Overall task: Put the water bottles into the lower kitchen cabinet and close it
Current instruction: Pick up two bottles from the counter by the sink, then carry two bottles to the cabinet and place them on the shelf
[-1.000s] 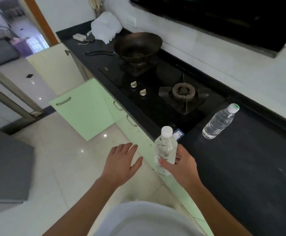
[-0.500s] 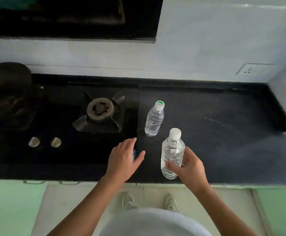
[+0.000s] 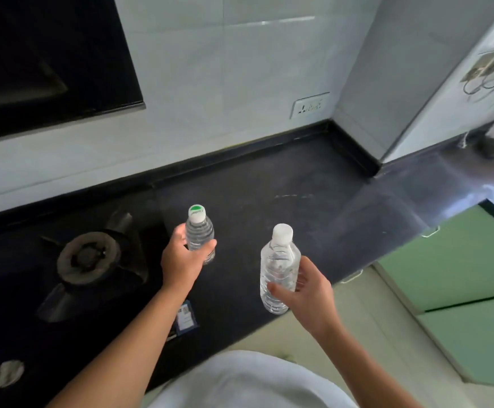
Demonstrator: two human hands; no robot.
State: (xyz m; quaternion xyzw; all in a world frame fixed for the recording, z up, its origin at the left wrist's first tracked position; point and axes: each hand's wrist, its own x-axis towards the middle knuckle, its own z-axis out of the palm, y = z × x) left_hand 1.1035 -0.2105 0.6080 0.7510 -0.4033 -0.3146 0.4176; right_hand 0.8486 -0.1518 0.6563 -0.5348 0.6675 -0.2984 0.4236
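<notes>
My left hand (image 3: 184,260) grips a small clear water bottle with a green-topped cap (image 3: 199,234), upright on or just above the black counter (image 3: 284,187) beside the stove. My right hand (image 3: 307,290) holds a larger clear bottle with a white cap (image 3: 278,269), upright over the counter's front edge. A light green lower cabinet door (image 3: 457,269) shows at the right; I cannot tell whether it stands open.
A gas burner (image 3: 89,257) sits on the black hob left of my left hand, with a knob (image 3: 9,372) at the lower left. A small card (image 3: 186,316) lies near the counter edge. A wall socket (image 3: 310,105) is behind. Beige floor lies below.
My left hand has reached forward and taken hold of the green-capped bottle. The right hand still holds the white-capped bottle. The view has swung to the right, bringing the right-hand cabinets in.
</notes>
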